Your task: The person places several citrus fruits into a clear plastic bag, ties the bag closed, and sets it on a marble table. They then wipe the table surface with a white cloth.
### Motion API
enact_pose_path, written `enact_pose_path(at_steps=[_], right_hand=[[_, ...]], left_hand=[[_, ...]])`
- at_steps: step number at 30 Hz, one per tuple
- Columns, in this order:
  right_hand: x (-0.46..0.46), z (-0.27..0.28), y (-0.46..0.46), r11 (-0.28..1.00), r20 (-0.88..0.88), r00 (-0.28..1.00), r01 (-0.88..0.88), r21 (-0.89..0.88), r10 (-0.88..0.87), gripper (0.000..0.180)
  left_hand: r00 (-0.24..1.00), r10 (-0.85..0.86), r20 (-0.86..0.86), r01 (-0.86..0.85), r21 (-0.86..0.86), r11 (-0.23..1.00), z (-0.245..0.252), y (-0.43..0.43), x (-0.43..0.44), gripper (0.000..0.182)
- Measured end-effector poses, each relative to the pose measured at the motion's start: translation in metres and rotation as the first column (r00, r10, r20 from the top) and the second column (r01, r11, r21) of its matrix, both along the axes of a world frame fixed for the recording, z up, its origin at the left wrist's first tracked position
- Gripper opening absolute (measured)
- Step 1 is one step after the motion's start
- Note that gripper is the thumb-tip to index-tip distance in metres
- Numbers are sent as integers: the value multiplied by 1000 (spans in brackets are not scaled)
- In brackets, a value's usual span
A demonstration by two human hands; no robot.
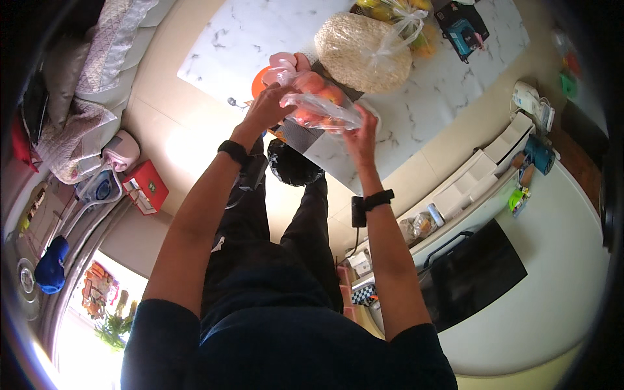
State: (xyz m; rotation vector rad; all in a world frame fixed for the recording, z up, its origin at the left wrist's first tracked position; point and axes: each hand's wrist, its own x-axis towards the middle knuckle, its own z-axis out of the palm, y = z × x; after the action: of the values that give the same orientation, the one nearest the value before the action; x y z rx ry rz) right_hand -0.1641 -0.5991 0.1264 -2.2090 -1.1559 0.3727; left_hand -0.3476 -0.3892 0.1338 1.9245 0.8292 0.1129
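At the near corner of the marbled table [404, 146], a clear plastic bag [336, 114] holds several reddish-orange round fruits [310, 83]. My left hand [270, 105] pinches the bag's left edge, fingers curled over the film. My right hand [361, 136] grips the bag's right edge. Between the hands the bag's mouth faces me. Pink rounded objects [282, 61] and an orange round item [259, 83] lie just beyond my left hand. Right behind the bag sits a large pale woven object [363, 53], partly under clear plastic.
Another clear bag with yellow fruit [421, 39] is knotted at the table's far side, beside a dark pouch [460, 29]. Below the table corner stands a bin lined with black plastic [295, 163]. A television [475, 275] and a long cabinet [463, 187] are at right; a red box [146, 187] is at left.
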Motion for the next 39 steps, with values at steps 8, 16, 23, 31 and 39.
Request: enact_pose_path(at_steps=[8, 16, 23, 31, 39], right_hand=[[-10, 29, 44, 981, -452, 887, 10, -191, -97, 35], [-8, 60, -9, 978, -837, 506, 95, -185, -207, 14], [7, 91, -41, 998, -703, 709, -69, 14, 59, 25], [-6, 138, 33, 986, -413, 902, -62, 156, 122, 34], [-53, 41, 71, 943, -485, 855, -293, -156, 185, 32]], left_hand=[[950, 253, -181, -222, 176, 959, 29, -13, 28, 17], [750, 658, 69, -655, -65, 753, 38, -12, 13, 31], [782, 614, 110, -522, -422, 741, 100, 11, -5, 14], [831, 556, -7, -451, -595, 666, 148, -2, 0, 23], [906, 403, 125, -249, -612, 750, 147, 0, 0, 57]])
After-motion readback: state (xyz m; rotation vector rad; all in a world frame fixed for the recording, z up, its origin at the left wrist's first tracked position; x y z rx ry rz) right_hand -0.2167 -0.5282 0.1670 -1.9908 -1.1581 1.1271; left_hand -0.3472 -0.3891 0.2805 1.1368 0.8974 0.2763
